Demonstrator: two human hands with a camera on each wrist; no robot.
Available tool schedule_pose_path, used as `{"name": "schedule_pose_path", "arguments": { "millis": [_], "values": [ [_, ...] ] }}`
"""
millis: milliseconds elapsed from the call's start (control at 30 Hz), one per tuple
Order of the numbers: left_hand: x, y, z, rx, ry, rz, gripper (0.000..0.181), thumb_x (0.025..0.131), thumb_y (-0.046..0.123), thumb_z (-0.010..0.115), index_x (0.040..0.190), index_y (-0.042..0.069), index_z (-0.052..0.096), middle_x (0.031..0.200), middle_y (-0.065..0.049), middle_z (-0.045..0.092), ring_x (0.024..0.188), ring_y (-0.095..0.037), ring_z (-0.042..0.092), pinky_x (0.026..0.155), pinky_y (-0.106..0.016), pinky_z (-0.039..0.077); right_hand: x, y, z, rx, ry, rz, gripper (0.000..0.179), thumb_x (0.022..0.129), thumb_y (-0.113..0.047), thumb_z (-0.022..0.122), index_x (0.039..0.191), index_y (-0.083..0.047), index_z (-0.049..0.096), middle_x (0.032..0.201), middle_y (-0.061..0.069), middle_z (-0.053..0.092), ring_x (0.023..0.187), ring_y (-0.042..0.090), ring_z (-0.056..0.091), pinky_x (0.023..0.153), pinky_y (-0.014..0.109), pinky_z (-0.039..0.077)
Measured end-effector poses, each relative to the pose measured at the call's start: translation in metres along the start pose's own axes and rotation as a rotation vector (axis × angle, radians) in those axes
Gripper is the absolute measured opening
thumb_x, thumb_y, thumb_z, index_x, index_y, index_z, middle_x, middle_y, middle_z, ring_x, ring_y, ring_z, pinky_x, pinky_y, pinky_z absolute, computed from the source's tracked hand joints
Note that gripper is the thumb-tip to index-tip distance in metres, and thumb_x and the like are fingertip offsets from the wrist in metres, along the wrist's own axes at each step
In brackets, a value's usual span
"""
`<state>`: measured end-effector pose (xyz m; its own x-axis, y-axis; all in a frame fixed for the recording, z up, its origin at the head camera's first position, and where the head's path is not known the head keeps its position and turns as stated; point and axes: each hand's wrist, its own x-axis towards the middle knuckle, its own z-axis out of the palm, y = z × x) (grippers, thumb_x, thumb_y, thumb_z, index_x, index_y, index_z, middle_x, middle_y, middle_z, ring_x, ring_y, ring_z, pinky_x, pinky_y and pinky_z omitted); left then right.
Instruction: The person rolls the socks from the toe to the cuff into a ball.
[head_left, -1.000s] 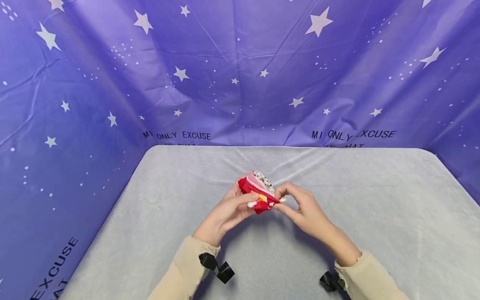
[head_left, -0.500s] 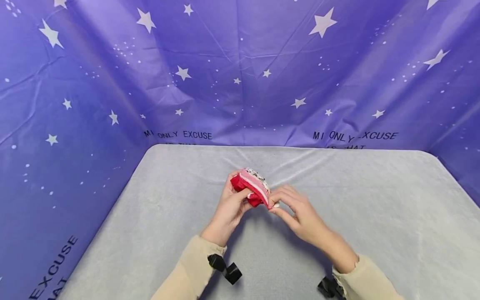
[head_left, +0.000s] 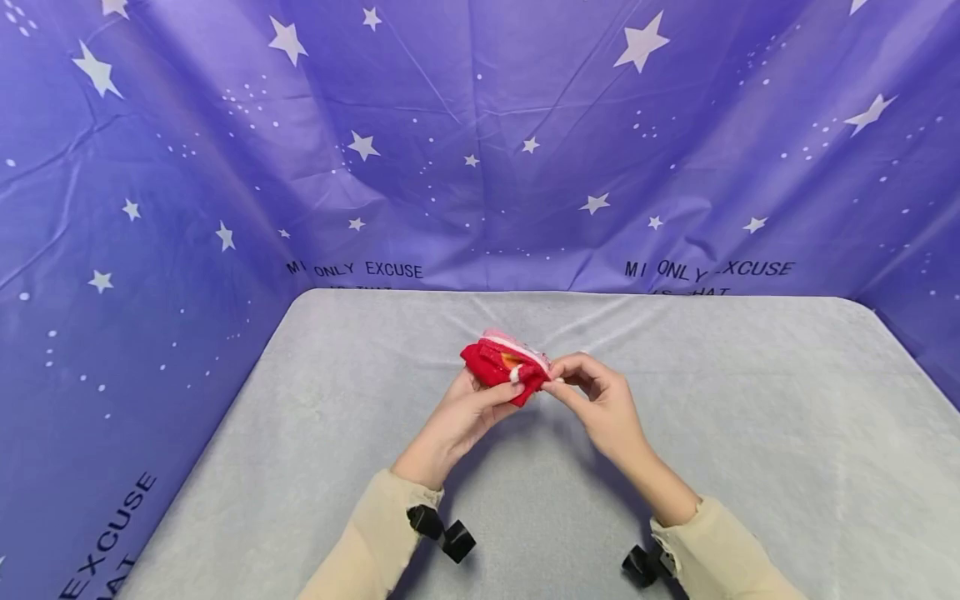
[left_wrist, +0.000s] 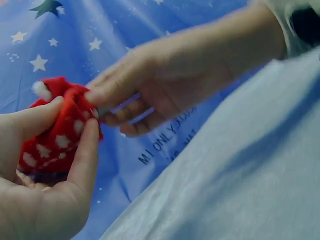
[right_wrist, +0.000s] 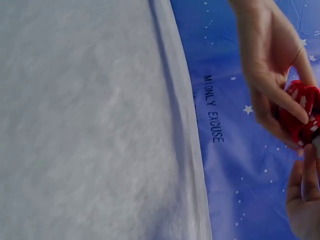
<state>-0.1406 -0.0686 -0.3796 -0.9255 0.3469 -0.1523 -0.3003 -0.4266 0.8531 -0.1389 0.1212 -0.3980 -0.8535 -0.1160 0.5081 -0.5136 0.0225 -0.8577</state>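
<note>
A small bundle of soft red fabric is held up over the table between both hands. It has a pink and white band along its upper edge, a bit of orange and a white tuft in its fold. White tree-like shapes show on the red fabric in the left wrist view. My left hand grips the bundle from the left, thumb across its near side. With thumb and forefinger, my right hand pinches its right corner. The palm side of the bundle is hidden by the left fingers.
A table with a pale grey cloth lies under the hands. Behind it and along both sides hangs a purple-blue curtain with white stars and lettering. Black straps with small blocks sit at both sleeve cuffs.
The bundle has turned in the hands: the black-speckled white part on top has tipped mostly out of sight, and more red and the orange bit face me. Both hands have risen slightly since half a second ago.
</note>
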Motion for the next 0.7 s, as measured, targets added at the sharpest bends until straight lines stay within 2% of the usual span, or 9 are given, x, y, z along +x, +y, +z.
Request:
{"name": "schedule_pose_path", "arguments": {
  "millis": [100, 200, 300, 400, 467, 533, 600, 700],
  "values": [
    [0.005, -0.004, 0.000, 0.038, 0.070, 0.023, 0.058, 0.089, -0.005, 0.057, 0.144, 0.004, 0.039, 0.120, -0.003, 0.060, 0.096, -0.009, 0.065, 0.083, -0.024, 0.055, 0.002, -0.004, 0.002, -0.002, 0.019, 0.098, 0.012, 0.087, -0.002, 0.073, 0.091, 0.006, 0.065, 0.089, -0.004, 0.069, 0.085, 0.003, 0.063, 0.079, 0.017, 0.052],
    [0.011, -0.010, 0.004, 0.064, 0.193, 0.065, 0.056, 0.089, 0.001, 0.062, 0.141, 0.005, 0.042, 0.117, -0.004, 0.059, 0.087, -0.009, 0.062, 0.075, -0.023, 0.053, 0.001, -0.005, 0.007, -0.004, 0.035, 0.177, 0.011, 0.088, -0.007, 0.073, 0.091, 0.001, 0.067, 0.088, 0.003, 0.069, 0.084, 0.003, 0.063, 0.075, 0.017, 0.052],
    [0.015, -0.014, 0.008, 0.106, 0.305, 0.118, 0.055, 0.089, 0.004, 0.065, 0.139, 0.004, 0.044, 0.117, -0.008, 0.060, 0.083, -0.008, 0.061, 0.068, -0.020, 0.052, -0.003, -0.005, 0.015, 0.000, 0.040, 0.184, 0.004, 0.089, -0.001, 0.071, 0.090, -0.002, 0.067, 0.088, 0.003, 0.068, 0.083, 0.003, 0.062, 0.076, 0.016, 0.051],
    [0.019, -0.019, 0.012, 0.184, 0.364, 0.184, 0.056, 0.088, 0.003, 0.065, 0.140, 0.004, 0.043, 0.127, -0.015, 0.059, 0.096, -0.012, 0.062, 0.072, -0.020, 0.054, -0.008, -0.003, 0.021, -0.018, 0.049, 0.150, 0.006, 0.087, 0.004, 0.070, 0.089, 0.000, 0.067, 0.086, -0.001, 0.068, 0.084, 0.003, 0.060, 0.078, 0.016, 0.050],
    [0.020, -0.021, 0.015, 0.254, 0.369, 0.213, 0.059, 0.088, 0.002, 0.065, 0.142, 0.004, 0.041, 0.135, -0.018, 0.056, 0.112, -0.018, 0.060, 0.083, -0.023, 0.054, -0.009, 0.000, 0.022, -0.031, 0.067, 0.157, 0.006, 0.086, 0.004, 0.071, 0.089, 0.005, 0.067, 0.084, -0.004, 0.068, 0.082, 0.002, 0.061, 0.078, 0.015, 0.050],
    [0.019, -0.021, 0.016, 0.327, 0.341, 0.224, 0.062, 0.089, 0.004, 0.064, 0.144, 0.004, 0.037, 0.141, -0.019, 0.053, 0.126, -0.023, 0.054, 0.095, -0.027, 0.051, -0.009, 0.005, 0.021, -0.032, 0.088, 0.208, 0.008, 0.086, 0.004, 0.071, 0.091, 0.008, 0.066, 0.083, -0.008, 0.067, 0.080, -0.001, 0.062, 0.076, 0.014, 0.051],
    [0.016, -0.019, 0.017, 0.359, 0.278, 0.234, 0.063, 0.089, 0.005, 0.061, 0.145, 0.004, 0.032, 0.143, -0.020, 0.051, 0.131, -0.025, 0.050, 0.103, -0.029, 0.046, -0.009, 0.009, 0.019, -0.025, 0.110, 0.282, 0.011, 0.086, 0.005, 0.071, 0.093, 0.011, 0.065, 0.082, -0.012, 0.067, 0.080, -0.003, 0.063, 0.074, 0.013, 0.052],
    [0.012, -0.012, 0.016, 0.385, 0.188, 0.235, 0.063, 0.086, 0.006, 0.056, 0.144, 0.005, 0.032, 0.141, -0.021, 0.052, 0.127, -0.023, 0.052, 0.103, -0.029, 0.045, -0.008, 0.013, 0.014, -0.001, 0.103, 0.363, 0.014, 0.087, 0.007, 0.068, 0.097, 0.015, 0.063, 0.082, -0.018, 0.066, 0.080, -0.004, 0.064, 0.073, 0.013, 0.053]
  ]
}}
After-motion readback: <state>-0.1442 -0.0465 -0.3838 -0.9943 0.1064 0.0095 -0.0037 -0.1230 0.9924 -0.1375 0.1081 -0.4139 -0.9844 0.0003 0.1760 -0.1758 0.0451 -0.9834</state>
